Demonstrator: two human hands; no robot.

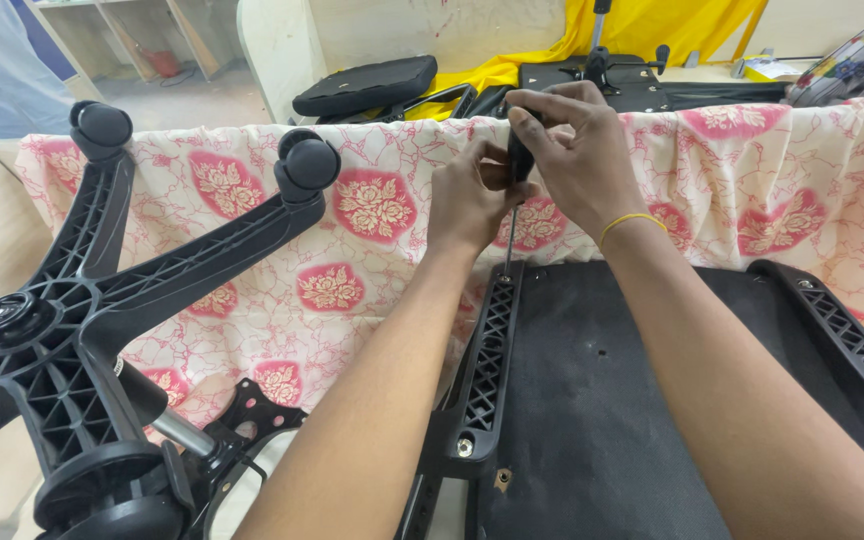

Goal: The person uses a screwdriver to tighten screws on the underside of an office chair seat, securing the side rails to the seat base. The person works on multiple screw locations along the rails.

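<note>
Black-handled screwdriver (515, 190), upright, thin steel shaft

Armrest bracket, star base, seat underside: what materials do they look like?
Armrest bracket: black moulded plastic, matte, lattice ribbing, probably metal screw heads. Star base: the same ribbed black plastic, semi-gloss; glossier castors. Seat underside: dull black, likely fabric-covered board; hard to tell.
</note>
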